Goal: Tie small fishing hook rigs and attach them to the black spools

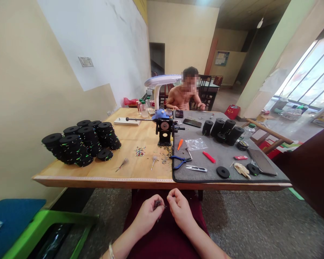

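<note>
My left hand (148,213) is closed round a small bunch of thin dark strands (158,204), held above my lap just off the table's front edge. Close beside it on the right, my right hand (180,208) is pinched, thumb against forefinger. Whatever lies between those fingertips is too small to make out. On the wood beyond are a brush-like tuft of thin strands (122,164), a second pale tuft (154,162) and a scatter of tiny coloured beads (140,151). Many small dark pieces (166,157) lie by the grey mat (189,175).
Stacked black spools (72,147) stand left. A black hand-crank winder (164,129) and a lamp (159,81) are mid-table. On the mat lie blue pliers (180,162), thread snips (196,168), a red tool (209,157) and more black spools (223,172). A person (182,97) sits opposite.
</note>
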A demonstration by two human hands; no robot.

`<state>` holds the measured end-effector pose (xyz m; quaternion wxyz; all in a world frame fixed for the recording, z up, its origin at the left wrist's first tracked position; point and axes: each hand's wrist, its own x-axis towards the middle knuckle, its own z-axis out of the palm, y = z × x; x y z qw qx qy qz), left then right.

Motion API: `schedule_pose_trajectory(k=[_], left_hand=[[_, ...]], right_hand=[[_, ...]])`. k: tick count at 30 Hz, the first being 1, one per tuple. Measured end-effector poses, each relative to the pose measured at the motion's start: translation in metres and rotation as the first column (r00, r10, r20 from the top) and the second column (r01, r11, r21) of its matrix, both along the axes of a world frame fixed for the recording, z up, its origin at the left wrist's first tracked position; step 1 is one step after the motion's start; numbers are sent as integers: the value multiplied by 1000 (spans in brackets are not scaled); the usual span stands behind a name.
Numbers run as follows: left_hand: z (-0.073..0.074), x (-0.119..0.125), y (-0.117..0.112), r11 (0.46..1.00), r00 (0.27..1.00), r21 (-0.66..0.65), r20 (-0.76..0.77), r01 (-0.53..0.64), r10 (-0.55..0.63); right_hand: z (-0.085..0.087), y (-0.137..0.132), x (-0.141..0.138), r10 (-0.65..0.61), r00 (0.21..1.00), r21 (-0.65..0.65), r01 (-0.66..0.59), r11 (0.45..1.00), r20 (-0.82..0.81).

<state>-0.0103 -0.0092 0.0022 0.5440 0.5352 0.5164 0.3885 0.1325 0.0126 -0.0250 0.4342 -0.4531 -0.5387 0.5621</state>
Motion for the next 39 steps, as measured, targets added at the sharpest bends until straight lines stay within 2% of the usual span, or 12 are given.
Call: schedule_pose_trajectory(k=[5, 11, 14, 19, 23, 33, 36, 38, 39], left_hand=[[1, 1, 2, 995, 997, 83, -58, -49, 54], [3, -1, 4, 996, 992, 69, -100, -63, 70], [1, -4, 5, 996, 995, 10, 43, -87, 86], [-3, -5, 7, 987, 946, -90, 287, -133, 153], [-5, -3, 8, 980, 908, -106, 371, -167, 195], [-9, -7, 12, 974, 954, 40, 217, -223, 209], [-6, -15, 17, 943, 934, 82, 187, -323, 304], [-3, -21, 19, 911, 906, 95, 187, -402, 380], [-1, -24, 19, 910, 903, 86, 191, -405, 384]], right_hand=[[-1, -1, -2, 38, 998, -38, -39, 999, -47], [1, 1, -2, 90, 986, -83, -103, 991, -139], [5, 1, 1, 114, 990, -81, -121, 989, -87], [11, -2, 4, 169, 975, -24, -167, 986, 141], [10, -2, 2, 134, 981, 13, -137, 990, 141], [16, -3, 3, 83, 971, 53, -97, 994, 225], [18, -3, 6, 57, 977, 63, -71, 995, 207], [18, -2, 7, 41, 989, 45, -48, 998, 142], [18, -1, 8, 41, 995, 16, -42, 999, 94]])
